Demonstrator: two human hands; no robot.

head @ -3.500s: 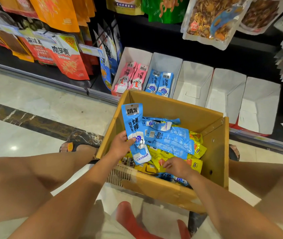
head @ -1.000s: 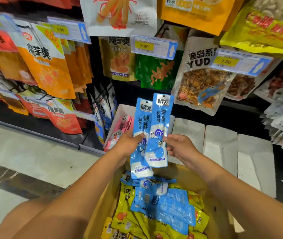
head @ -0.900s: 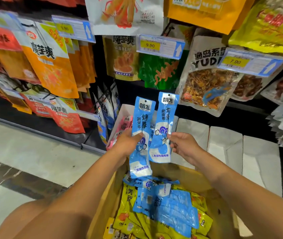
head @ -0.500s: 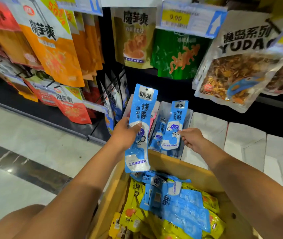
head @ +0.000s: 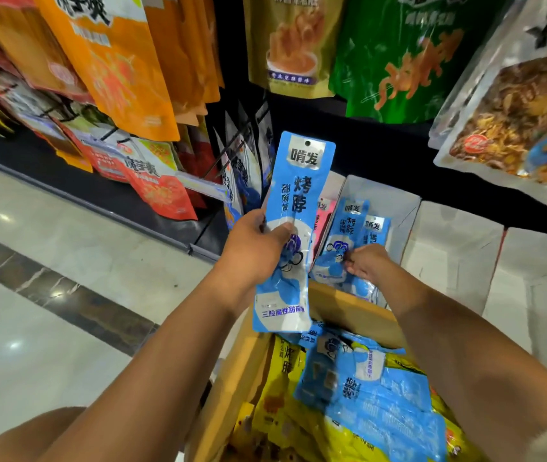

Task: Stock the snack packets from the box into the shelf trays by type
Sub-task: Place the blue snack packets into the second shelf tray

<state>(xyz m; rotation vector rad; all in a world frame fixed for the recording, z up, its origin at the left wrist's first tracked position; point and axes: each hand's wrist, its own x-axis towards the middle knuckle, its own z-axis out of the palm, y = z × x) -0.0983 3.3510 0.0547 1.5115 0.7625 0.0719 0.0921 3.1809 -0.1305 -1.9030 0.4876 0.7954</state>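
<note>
My left hand (head: 256,251) holds a long blue snack packet (head: 293,208) upright above the far edge of the cardboard box (head: 348,305). My right hand (head: 367,264) reaches into the white shelf tray (head: 395,208) that holds blue packets, its fingers closed on a blue packet (head: 337,248) lying there. The tray to its left holds pink packets (head: 322,215), mostly hidden behind the packet in my left hand. Inside the box lie several blue packets (head: 375,395) on top of yellow packets (head: 282,405).
White shelf trays (head: 448,248) stand to the right of the blue one. Large snack bags (head: 115,61) hang from hooks above and to the left. Pale tiled floor (head: 65,248) with a dark stripe lies to the left. My knee shows at the bottom left.
My right hand has carried its blue packet down into the tray with the other blue packets. My left hand still holds its packet upright, and my view has moved closer to the shelf.
</note>
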